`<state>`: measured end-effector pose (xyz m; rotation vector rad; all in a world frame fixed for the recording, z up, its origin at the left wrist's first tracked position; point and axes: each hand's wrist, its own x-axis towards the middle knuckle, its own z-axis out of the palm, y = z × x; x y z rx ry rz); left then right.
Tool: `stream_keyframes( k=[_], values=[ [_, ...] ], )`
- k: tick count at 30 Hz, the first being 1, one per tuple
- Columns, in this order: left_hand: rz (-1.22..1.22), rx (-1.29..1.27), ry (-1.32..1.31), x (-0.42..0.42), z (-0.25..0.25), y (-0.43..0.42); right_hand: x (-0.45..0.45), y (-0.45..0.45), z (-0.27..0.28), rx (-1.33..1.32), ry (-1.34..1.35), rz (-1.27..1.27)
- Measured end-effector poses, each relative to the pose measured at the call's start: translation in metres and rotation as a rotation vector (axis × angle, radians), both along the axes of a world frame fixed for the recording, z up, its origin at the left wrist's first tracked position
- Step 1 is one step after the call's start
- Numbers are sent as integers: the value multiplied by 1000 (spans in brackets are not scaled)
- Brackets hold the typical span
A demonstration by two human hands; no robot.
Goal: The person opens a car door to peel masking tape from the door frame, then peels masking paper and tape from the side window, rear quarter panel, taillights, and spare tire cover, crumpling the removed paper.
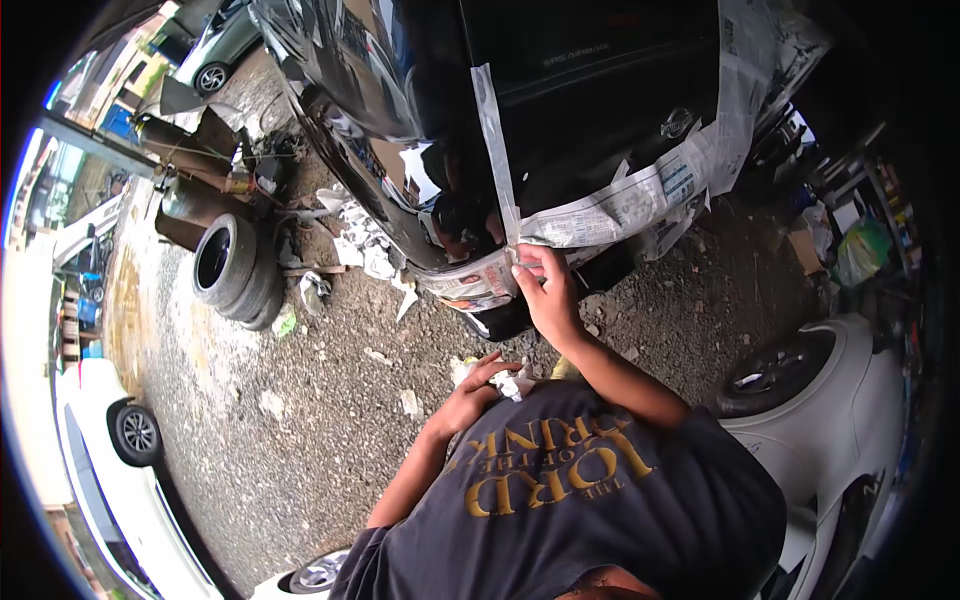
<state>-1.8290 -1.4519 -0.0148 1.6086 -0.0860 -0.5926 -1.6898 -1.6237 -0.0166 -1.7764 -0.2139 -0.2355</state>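
Note:
My right hand (548,292) is at the lower corner of a black car (570,110), thumb and fingers pinched on the lower end of a pale strip of masking tape (492,140). This strip runs down the black panel to the bumper. Printed newspaper (620,205) covers the bumper on both sides of the hand. Lower down, close to my body, my left hand (472,400) is curled round crumpled white paper (513,383). Part of the paper is hidden by its fingers.
Stacked tyres (238,270) stand on the gravel at left, near rusty cylinders (190,195). Torn paper (365,240) lies beside the car. A white car (130,470) is at far left; a white body with a black wheel (780,370) is close on my right.

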Motion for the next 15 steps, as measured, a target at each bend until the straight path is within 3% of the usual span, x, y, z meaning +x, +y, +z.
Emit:
stream_keyframes(
  k=[6,9,13,15],
  values=[
    [2,10,79,-1,-9,55,1,34,-5,87,-13,-193],
    [-152,187,-80,15,-19,81,4,37,-24,211,29,-188],
    [-60,-54,-12,26,3,95,-12,36,-28,202,23,-167],
    [-115,-64,-106,37,-14,106,-22,39,-24,245,-15,-170]
  ],
)
